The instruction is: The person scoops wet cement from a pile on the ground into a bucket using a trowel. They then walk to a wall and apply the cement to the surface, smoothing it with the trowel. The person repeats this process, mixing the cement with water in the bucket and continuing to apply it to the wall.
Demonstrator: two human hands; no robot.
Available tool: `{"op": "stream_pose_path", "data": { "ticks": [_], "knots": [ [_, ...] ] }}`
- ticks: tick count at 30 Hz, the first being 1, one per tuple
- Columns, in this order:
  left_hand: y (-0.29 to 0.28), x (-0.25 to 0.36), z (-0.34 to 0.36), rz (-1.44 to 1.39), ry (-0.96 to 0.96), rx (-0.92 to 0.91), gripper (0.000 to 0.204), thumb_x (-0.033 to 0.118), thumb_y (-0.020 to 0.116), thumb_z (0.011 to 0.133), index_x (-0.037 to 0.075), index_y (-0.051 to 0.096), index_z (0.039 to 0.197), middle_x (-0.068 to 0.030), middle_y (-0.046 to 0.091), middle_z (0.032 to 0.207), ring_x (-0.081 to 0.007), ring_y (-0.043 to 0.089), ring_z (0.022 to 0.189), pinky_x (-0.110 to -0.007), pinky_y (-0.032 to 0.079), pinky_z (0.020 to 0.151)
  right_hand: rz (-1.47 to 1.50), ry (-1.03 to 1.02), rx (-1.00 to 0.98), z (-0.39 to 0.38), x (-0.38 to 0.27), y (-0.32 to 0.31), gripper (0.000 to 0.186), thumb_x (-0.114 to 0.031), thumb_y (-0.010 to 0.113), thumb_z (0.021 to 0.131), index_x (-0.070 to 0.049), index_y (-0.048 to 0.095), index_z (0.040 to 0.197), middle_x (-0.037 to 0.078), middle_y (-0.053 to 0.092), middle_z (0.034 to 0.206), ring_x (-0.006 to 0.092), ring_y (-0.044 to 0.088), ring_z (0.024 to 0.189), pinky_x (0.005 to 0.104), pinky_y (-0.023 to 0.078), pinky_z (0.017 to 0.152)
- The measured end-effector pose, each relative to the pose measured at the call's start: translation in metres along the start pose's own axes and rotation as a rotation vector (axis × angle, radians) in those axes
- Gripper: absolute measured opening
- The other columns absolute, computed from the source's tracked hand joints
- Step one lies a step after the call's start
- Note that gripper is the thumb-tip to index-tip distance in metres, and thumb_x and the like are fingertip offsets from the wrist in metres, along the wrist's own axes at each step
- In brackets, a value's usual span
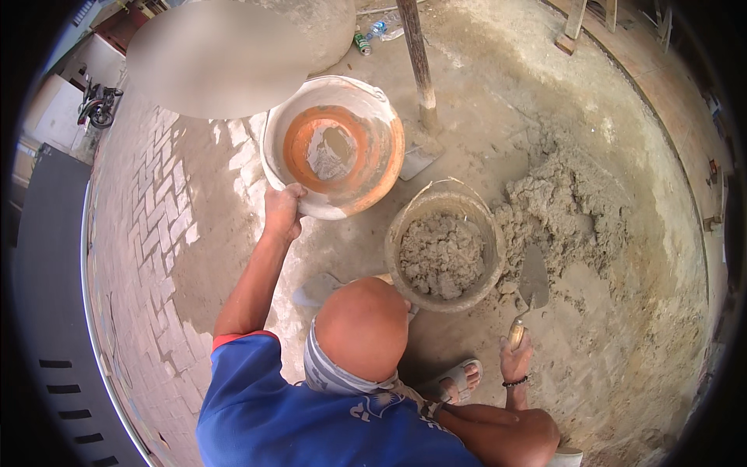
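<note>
Neither my left hand nor my right hand shows. Below me a crouching person in a blue shirt [264, 397] faces away. That person's left hand [284, 210] grips the rim of a pale, orange-lined bucket [381, 128] with grey residue inside. Their right hand [514, 358] holds the wooden handle of a trowel [534, 276], its blade beside a heap of wet grey mortar [576, 210]. Between their hands a second bucket [440, 257], handle raised, holds lumpy mortar.
A wooden post [414, 54] rises behind the buckets, near a can [362, 43] and plastic bottle [377, 29]. Pavers [159, 226] and a dark panel [50, 303] line the left; a motorbike [99, 105] stands far left. A blurred patch hides the upper middle-left.
</note>
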State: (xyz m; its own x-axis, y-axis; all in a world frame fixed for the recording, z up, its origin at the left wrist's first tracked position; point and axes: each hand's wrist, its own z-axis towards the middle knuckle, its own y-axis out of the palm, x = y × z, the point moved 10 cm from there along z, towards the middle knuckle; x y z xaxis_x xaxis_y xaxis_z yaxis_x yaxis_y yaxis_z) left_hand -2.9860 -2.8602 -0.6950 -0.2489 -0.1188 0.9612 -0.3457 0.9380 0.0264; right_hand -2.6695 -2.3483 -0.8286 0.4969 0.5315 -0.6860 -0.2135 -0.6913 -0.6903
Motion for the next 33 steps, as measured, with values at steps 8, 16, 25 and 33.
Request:
{"op": "stream_pose_path", "data": {
  "ticks": [8,16,25,33],
  "knots": [
    [0.07,0.029,-0.057,0.232,0.313,-0.187,0.043,-0.005,0.05,0.069,-0.007,0.055,0.112,-0.0118,0.062,0.096,-0.0201,0.059,0.086,-0.032,0.048,0.076,-0.05,-0.11,0.068,-0.006,-0.029,-0.009,0.037,-0.017,0.07,0.075,0.003,0.054,0.102,0.027,0.059,0.074,0.0469,0.059,0.071,0.0485,0.046,0.062],
    [0.133,0.018,-0.124,0.564,0.683,-0.342,0.066,-0.01,0.049,0.072,-0.003,0.043,0.137,-0.0208,0.05,0.136,-0.0277,0.059,0.111,-0.033,0.046,0.093,-0.001,-0.086,0.04,-0.017,-0.009,-0.011,0.039,-0.017,0.069,0.078,0.003,0.053,0.107,0.027,0.06,0.077,0.0473,0.059,0.071,0.0478,0.047,0.061],
    [0.153,0.028,-0.182,0.527,1.255,-0.572,0.07,0.017,0.073,0.082,0.002,0.039,0.142,-0.0272,0.044,0.139,-0.0415,0.044,0.129,-0.046,0.045,0.099,-0.022,-0.09,0.078,-0.029,-0.007,-0.013,0.039,-0.017,0.068,0.078,0.003,0.052,0.107,0.027,0.06,0.077,0.046,0.06,0.072,0.0469,0.047,0.061],
    [0.135,0.051,-0.184,0.555,1.443,-0.48,0.068,0.017,0.073,0.082,0.0,0.04,0.139,-0.0304,0.047,0.135,-0.0429,0.048,0.126,-0.045,0.05,0.093,-0.008,-0.176,0.13,-0.024,-0.019,-0.045,0.042,-0.017,0.065,0.08,0.0,0.051,0.115,0.03,0.06,0.084,0.0483,0.06,0.079,0.05,0.047,0.067]
  ]
}}
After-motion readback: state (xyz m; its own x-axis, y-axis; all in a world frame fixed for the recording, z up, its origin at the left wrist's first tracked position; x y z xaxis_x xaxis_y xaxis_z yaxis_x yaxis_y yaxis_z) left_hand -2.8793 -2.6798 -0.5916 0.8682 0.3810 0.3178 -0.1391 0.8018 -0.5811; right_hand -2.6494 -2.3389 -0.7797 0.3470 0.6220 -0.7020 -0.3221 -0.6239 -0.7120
